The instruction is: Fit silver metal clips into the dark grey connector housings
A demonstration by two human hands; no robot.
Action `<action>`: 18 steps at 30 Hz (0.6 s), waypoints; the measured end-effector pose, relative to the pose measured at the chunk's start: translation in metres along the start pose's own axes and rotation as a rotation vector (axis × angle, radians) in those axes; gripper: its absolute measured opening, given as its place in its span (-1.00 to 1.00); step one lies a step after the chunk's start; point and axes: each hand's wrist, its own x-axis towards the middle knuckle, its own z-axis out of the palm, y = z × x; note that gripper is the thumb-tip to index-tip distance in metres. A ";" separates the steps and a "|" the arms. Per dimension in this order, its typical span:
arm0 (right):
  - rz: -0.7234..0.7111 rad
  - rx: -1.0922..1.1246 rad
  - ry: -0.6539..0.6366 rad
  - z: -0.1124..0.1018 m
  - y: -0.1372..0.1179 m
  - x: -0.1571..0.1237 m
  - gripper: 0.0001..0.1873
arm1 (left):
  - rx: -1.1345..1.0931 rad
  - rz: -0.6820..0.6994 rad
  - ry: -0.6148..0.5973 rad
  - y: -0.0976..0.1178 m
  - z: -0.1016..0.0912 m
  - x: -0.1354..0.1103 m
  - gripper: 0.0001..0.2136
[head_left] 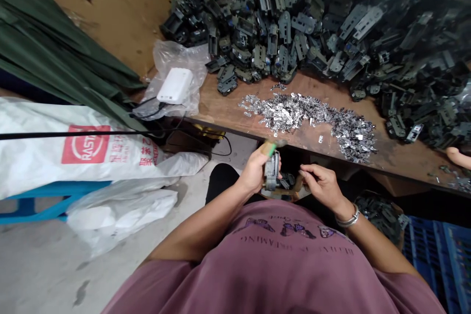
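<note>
Left hand (255,172) closed around a green-wrapped tool handle (271,148), its end up by the bench edge. Grey metal part (272,172) stands upright just beside that hand, above a brown wooden piece (294,187). Right hand (321,186) half-curled, close to the wooden piece; can't tell if it's holding anything. Ahead, wooden bench (235,113) with a spread of silver metal clips (305,117), heaped dark parts (283,24) behind. Blue plastic crate (434,260) lower right, white woven sack (73,147) left.

A worn wooden workbench (221,108) meets brown cardboard sheeting (91,5) above a scuffed concrete floor (37,265).
</note>
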 end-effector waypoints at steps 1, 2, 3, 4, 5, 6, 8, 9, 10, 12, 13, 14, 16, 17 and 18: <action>0.002 -0.008 0.005 -0.001 0.001 0.000 -0.86 | 0.076 0.009 -0.036 0.001 -0.001 0.000 -0.64; 0.003 -0.020 0.012 -0.003 0.002 0.000 -0.85 | 0.167 0.018 -0.069 0.001 -0.004 0.002 -0.66; 0.004 -0.035 0.019 -0.007 0.004 0.000 -0.85 | 0.260 0.025 -0.098 0.000 -0.007 0.004 -0.69; 0.011 -0.054 0.029 -0.012 0.007 0.001 -0.85 | 0.338 0.034 -0.121 -0.003 -0.011 0.007 -0.72; 0.028 -0.077 0.047 -0.020 0.011 0.003 -0.84 | 0.406 0.040 -0.144 -0.007 -0.016 0.012 -0.74; 0.052 -0.103 0.076 -0.029 0.018 0.006 -0.83 | 0.468 0.037 -0.164 -0.013 -0.022 0.019 -0.74; 0.121 -0.169 0.181 -0.057 0.035 0.014 -0.80 | 0.652 0.039 -0.143 -0.028 -0.035 0.036 -0.70; 0.160 -0.212 0.258 -0.073 0.045 0.020 -0.78 | 0.754 0.074 -0.062 -0.036 -0.041 0.046 -0.69; 0.202 -0.263 0.343 -0.092 0.056 0.026 -0.75 | 0.795 0.092 -0.016 -0.045 -0.047 0.055 -0.70; 0.302 -0.405 0.473 -0.129 0.077 0.039 -0.69 | 0.846 0.110 0.053 -0.061 -0.055 0.072 -0.68; 0.359 -0.500 0.488 -0.146 0.087 0.046 -0.67 | 0.871 0.117 0.089 -0.069 -0.057 0.079 -0.68; 0.417 -0.615 0.477 -0.162 0.096 0.052 -0.64 | 0.896 0.121 0.115 -0.075 -0.058 0.084 -0.68; 0.526 -0.869 0.423 -0.186 0.111 0.064 -0.59 | 0.937 0.124 0.157 -0.086 -0.055 0.090 -0.66; 0.579 -0.982 0.379 -0.195 0.118 0.068 -0.56 | 0.953 0.130 0.166 -0.090 -0.052 0.091 -0.62; 0.633 -1.072 0.326 -0.202 0.124 0.072 -0.55 | 0.972 0.140 0.162 -0.093 -0.048 0.091 -0.56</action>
